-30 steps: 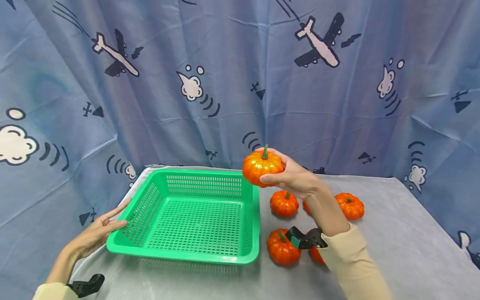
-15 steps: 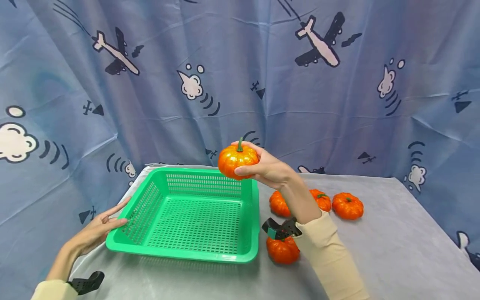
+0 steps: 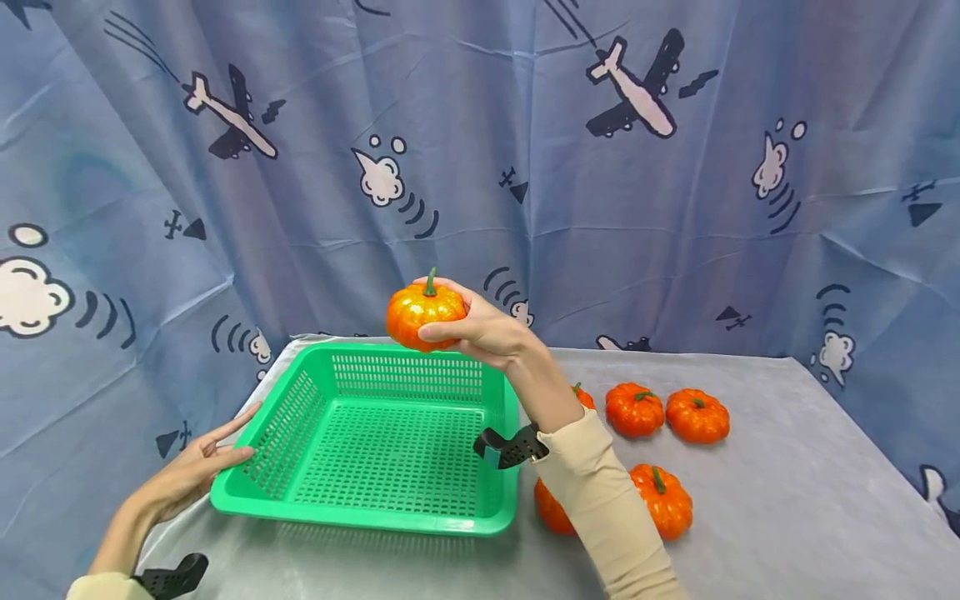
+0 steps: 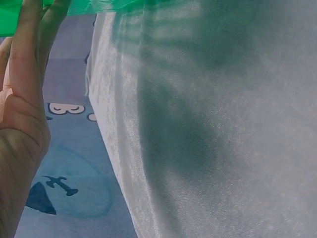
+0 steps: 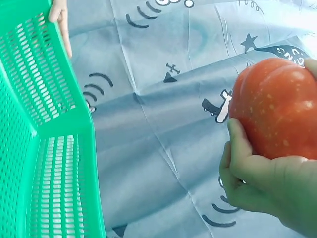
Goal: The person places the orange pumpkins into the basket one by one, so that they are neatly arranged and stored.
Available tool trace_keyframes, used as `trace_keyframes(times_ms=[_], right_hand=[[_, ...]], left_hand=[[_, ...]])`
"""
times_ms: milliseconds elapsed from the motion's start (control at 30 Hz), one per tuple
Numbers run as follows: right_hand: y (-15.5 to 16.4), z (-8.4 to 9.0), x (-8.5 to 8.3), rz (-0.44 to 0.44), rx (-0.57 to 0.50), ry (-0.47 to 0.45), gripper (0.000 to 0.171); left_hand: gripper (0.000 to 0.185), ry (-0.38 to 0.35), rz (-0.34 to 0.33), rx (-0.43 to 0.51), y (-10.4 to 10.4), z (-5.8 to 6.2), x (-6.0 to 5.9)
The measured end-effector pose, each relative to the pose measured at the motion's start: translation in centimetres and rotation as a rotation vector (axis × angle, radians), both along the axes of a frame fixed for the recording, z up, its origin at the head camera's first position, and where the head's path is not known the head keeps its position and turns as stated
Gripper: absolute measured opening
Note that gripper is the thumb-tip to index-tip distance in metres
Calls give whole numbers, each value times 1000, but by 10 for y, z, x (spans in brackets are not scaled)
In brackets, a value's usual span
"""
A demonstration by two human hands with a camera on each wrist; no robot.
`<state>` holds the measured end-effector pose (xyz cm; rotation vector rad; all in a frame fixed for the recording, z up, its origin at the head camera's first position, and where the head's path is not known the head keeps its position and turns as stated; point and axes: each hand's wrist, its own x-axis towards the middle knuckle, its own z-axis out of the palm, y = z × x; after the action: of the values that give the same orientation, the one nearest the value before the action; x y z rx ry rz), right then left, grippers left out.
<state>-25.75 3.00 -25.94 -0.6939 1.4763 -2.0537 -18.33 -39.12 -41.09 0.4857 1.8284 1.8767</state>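
1. Clearly, the right hand (image 3: 483, 329) held the shiny orange pumpkin (image 3: 424, 310) from its side, with the thumb below and the fingers curled over the top near the green stem. The pumpkin was in the air, above the far rim of the green basket (image 3: 390, 521), not yet inside it.
2. Because the surface looked smooth and glossy, the pumpkin could have slipped from such a side grip and fallen outside the far wall, onto the grey tablecloth (image 3: 750, 508) or behind the table.
3. If it was released from this height, it could have bounced on the mesh floor and jumped out.
4. The left hand (image 3: 191, 467) rested with straight, slightly spread fingers against the basket's left wall. It only touched the basket and did not grip it, so a hard landing could have pushed the light basket sideways.
5. The right sleeve (image 3: 600, 500) passed just above the other pumpkins (image 3: 660, 500) and could have knocked one of them.
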Motion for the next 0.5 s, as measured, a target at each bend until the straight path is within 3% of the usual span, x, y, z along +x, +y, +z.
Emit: trace_keyframes(times_ms=[267,500], right_hand=[[-29,-7,-11,16,-38,-36,55],[-60,-22,-24,18,-42,-92,49]], left_hand=[[66,9,20,-19,0,0,1],[67,42,116,-109,5,-4,3]])
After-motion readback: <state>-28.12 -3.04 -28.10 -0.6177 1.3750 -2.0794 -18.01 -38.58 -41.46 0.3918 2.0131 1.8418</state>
